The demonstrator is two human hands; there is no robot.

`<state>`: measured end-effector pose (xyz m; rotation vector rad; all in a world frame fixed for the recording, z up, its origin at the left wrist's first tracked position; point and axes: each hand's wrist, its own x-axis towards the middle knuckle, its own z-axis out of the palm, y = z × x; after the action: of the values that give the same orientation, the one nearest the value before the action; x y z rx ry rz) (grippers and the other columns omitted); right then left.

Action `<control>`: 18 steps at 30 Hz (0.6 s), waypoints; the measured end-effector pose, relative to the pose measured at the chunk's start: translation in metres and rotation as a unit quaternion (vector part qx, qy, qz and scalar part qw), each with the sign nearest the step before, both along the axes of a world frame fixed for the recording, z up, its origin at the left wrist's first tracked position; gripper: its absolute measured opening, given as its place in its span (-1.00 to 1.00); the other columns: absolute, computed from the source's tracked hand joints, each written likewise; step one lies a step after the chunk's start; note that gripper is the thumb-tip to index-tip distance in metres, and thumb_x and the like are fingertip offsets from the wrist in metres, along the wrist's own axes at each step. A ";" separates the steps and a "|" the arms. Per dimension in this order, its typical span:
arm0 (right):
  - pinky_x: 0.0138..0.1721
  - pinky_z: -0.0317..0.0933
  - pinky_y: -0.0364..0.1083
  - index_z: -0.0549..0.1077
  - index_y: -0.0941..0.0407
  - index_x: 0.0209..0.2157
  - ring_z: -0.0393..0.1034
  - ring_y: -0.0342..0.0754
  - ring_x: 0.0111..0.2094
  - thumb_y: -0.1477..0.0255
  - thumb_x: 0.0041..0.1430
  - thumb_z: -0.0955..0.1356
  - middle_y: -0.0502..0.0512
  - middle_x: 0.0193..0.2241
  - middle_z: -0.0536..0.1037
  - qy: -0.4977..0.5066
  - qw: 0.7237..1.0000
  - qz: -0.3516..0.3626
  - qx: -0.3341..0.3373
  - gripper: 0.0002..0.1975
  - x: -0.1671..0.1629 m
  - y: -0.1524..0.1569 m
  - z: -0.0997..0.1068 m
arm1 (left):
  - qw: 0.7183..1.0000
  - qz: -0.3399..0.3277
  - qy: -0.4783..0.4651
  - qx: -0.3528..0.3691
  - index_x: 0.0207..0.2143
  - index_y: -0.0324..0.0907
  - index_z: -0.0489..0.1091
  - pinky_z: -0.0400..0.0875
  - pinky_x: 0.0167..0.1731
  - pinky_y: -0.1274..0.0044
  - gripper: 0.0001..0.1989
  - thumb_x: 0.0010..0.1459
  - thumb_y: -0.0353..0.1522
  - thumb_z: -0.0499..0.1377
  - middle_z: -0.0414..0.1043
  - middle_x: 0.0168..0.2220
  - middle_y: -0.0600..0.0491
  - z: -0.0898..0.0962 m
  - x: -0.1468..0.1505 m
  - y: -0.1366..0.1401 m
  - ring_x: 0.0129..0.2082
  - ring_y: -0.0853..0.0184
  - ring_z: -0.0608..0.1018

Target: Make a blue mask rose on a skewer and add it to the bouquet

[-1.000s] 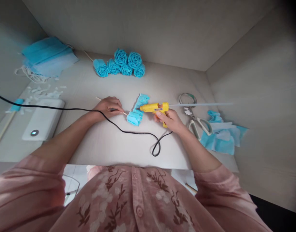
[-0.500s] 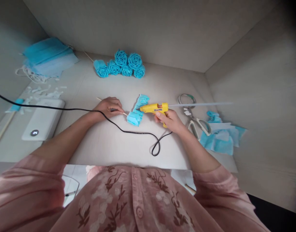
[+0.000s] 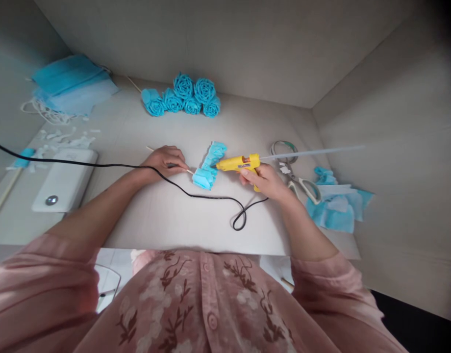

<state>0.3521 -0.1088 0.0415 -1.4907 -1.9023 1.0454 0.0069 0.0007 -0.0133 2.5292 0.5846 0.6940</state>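
My left hand point(image 3: 166, 163) is closed around a thin wooden stick point(image 3: 189, 171), whose far end meets a strip of pleated light-blue fabric point(image 3: 212, 159). The strip lies on the table, its lower end folded about the stick's tip. Gripped by its handle in my right hand point(image 3: 265, 180) is a yellow glue gun point(image 3: 237, 163), its nozzle pointing left at the strip's right edge. I cannot tell whether the nozzle touches the fabric. A long translucent glue stick point(image 3: 313, 152) juts from the gun's back, and a black cord point(image 3: 207, 197) runs from its handle across my left forearm.
Several blue fabric roses point(image 3: 192, 94) are bunched at the back. Blue face masks point(image 3: 71, 81) lie back left, above white scraps and a white power bank point(image 3: 65, 181). On the right are a tape roll point(image 3: 284, 151), scissors point(image 3: 308, 190) and blue fabric pieces point(image 3: 338, 213). Walls enclose the table.
My right hand has shifted the glue gun slightly right, and its glue stick tilts up more. My left hand keeps its hold on the wooden stick.
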 end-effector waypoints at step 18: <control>-0.43 0.05 -0.10 0.45 0.11 -0.53 0.19 -0.14 -0.53 -0.06 0.32 0.28 -0.01 -0.58 0.39 -0.029 0.998 0.039 0.033 -0.44 0.004 0.001 0.005 | 1.000 0.006 0.007 -0.016 -0.31 -0.10 0.65 0.38 -0.17 0.53 -0.48 0.40 0.05 0.09 0.59 -0.36 -0.01 0.005 0.001 -0.002 -0.31 0.34 0.57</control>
<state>0.3561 -0.1081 0.0469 -1.4359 -2.0304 0.9736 0.0081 -0.0018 -0.0087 2.5043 0.6127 0.6657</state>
